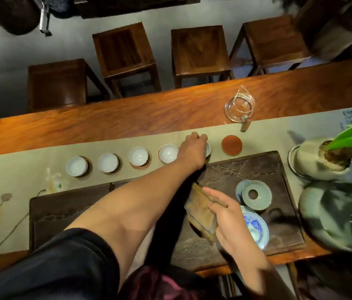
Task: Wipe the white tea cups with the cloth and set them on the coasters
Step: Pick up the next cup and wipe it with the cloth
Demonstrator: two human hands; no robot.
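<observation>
Several white tea cups stand in a row on round coasters on the beige runner, among them the leftmost cup [76, 166] and the cup [168, 153] just left of my left hand [193, 148]. My left hand reaches across and grips another white cup [208, 148], mostly hidden under it, low over the runner. Right of it lies a bare red-brown coaster [231, 144]. My right hand [228, 217] holds a folded tan cloth [201, 210] and a thin stick over the dark tea tray [278, 226].
On the tray sit a pale green lid on a saucer [256, 194] and a blue-patterned bowl [256, 229]. A glass pitcher [238, 109] stands behind the coaster. A potted plant [322, 159] and a large green vessel [339, 215] fill the right. Wooden stools stand beyond the table.
</observation>
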